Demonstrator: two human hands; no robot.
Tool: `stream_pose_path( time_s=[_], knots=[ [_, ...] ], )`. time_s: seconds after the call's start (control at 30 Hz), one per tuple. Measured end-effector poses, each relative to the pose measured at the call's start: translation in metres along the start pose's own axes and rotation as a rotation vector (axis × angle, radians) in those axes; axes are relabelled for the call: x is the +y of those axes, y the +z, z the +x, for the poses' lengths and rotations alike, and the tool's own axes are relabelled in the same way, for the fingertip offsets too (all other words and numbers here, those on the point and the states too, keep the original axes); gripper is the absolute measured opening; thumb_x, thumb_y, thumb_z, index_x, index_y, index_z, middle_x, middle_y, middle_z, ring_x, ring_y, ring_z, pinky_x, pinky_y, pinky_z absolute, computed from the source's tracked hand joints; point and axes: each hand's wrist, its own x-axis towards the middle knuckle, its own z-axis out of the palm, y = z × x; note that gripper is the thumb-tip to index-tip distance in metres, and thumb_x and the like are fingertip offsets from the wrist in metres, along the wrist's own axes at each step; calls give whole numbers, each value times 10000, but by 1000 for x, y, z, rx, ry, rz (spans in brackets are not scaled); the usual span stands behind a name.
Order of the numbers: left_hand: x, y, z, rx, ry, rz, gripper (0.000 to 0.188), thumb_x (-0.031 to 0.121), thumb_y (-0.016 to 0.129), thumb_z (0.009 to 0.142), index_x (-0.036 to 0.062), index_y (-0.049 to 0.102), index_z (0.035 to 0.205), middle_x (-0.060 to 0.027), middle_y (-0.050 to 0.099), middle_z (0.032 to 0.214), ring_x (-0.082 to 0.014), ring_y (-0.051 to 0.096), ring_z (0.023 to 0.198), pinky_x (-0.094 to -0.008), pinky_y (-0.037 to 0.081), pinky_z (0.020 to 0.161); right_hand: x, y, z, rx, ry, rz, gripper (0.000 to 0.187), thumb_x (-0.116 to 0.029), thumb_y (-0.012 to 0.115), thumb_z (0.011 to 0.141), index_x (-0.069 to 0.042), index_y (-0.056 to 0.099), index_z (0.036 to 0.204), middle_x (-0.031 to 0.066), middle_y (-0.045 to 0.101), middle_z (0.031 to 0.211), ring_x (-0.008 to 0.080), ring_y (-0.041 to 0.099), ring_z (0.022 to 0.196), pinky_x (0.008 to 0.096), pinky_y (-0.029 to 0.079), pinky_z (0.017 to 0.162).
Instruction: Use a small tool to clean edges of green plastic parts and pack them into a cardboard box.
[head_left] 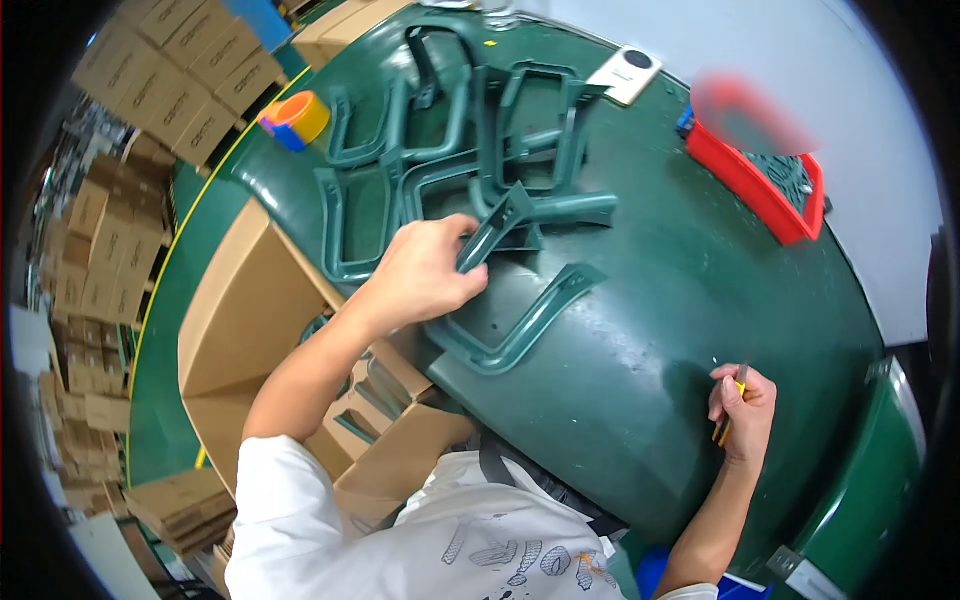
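My left hand [428, 270] pinches the near end of a dark green bent bracket [497, 228], thumb and fingers on either side of it. Just to its right, another green bracket [520, 335] with an angled shape lies on the green table. Beyond the hand, several similar brackets [435, 150] overlap in a loose pile. Over the right part of the table, my right hand [745, 405] is closed around a slim tool [740, 380] with a yellow part. Its exact kind is too small to make out.
An open cardboard box [235, 310] holding more green parts stands against the table's left edge. A red bin [760, 190] of small green pieces sits far right, with a blurred red shape above it. An orange tape roll [305, 115] and a white device [625, 75] lie farther back.
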Motion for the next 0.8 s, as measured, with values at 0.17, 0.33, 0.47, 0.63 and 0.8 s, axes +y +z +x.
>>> stream_pose_path(
  time_s=[0.17,0.33,0.47,0.63,0.8],
  knots=[
    [47,12,-7,-146,-116,-864,190,28,620,708,-21,567,884,-16,545,632,-86,536,558,-236,432,511,-8,20,-8,-61,-159,172,273,-199,657,859,46,632,976,71,596,676,127,563,546,224,401,472],
    [107,42,18,-161,-109,-1518,134,93,517,796,7,484,893,-79,473,510,-165,429,417,-269,334,405,-17,48,-13,178,-66,158,400,3,694,747,30,592,1133,110,644,896,82,545,607,219,466,540],
    [156,79,28,-121,-143,-1601,139,112,520,800,29,483,905,-76,470,514,-180,436,424,-269,344,402,-4,42,-9,312,-129,70,454,-91,738,769,43,572,1169,41,608,770,54,492,632,207,428,616],
    [171,116,37,-58,-150,-1530,132,108,528,807,48,491,918,-71,504,568,-152,463,465,-263,380,438,0,35,-6,408,-241,119,453,-148,714,820,53,552,1191,3,537,661,52,494,628,204,427,631],
    [175,134,28,56,-32,-1532,115,66,496,826,29,483,934,-83,511,578,-150,469,477,-266,386,454,-2,41,0,521,-186,43,408,-154,689,840,58,563,1165,11,540,656,66,524,586,214,442,561]
  ],
)
